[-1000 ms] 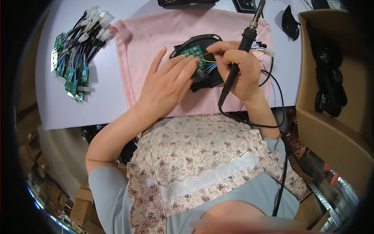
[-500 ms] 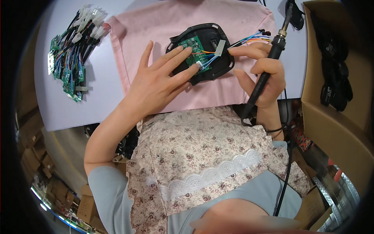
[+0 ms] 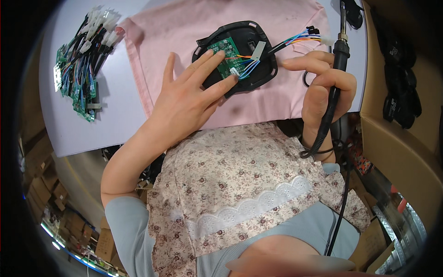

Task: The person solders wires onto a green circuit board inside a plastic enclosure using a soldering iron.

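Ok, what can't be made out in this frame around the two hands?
- Head view: soldering iron tip, cut off by the top edge.
- Circuit board near half, covered by the left hand fingers.
- Solder joints, too small.
- Right hand palm, turned away.
- Boards in the wired pile, tangled.

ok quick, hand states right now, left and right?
Left hand: open, fingers spread, fingertips pressing the green circuit board in the black housing.
Right hand: closed around the soldering iron, index finger extended.
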The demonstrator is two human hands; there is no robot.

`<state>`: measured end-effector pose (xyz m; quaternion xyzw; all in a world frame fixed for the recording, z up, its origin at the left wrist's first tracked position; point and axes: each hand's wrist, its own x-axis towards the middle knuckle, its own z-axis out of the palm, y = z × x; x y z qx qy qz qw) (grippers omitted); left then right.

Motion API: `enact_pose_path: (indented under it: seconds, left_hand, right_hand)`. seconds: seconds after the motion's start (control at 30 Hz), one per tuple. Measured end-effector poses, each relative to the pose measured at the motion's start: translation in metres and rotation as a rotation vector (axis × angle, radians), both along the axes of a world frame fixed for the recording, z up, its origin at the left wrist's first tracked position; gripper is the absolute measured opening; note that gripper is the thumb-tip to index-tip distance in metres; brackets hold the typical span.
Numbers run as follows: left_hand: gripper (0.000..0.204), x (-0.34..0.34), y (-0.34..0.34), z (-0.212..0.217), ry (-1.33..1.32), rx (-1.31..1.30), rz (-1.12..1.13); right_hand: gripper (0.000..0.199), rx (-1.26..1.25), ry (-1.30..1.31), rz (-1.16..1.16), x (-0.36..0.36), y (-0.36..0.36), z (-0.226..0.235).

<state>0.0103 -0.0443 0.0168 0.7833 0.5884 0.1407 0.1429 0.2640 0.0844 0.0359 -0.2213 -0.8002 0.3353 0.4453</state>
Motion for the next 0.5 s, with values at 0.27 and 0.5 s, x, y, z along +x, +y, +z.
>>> enact_pose_path:
  seconds: [0.27, 0.5]
  left_hand:
    - [0.040, 0.000, 0.003, 0.001, -0.006, 0.013, -0.022]
    - [0.038, 0.001, 0.002, 0.000, 0.005, 0.023, -0.024]
  right_hand:
    - [0.064, -0.127, 0.148, -0.067, 0.011, -0.003, 0.000]
    - [0.072, -0.592, 0.601, -0.079, 0.029, -0.014, 0.019]
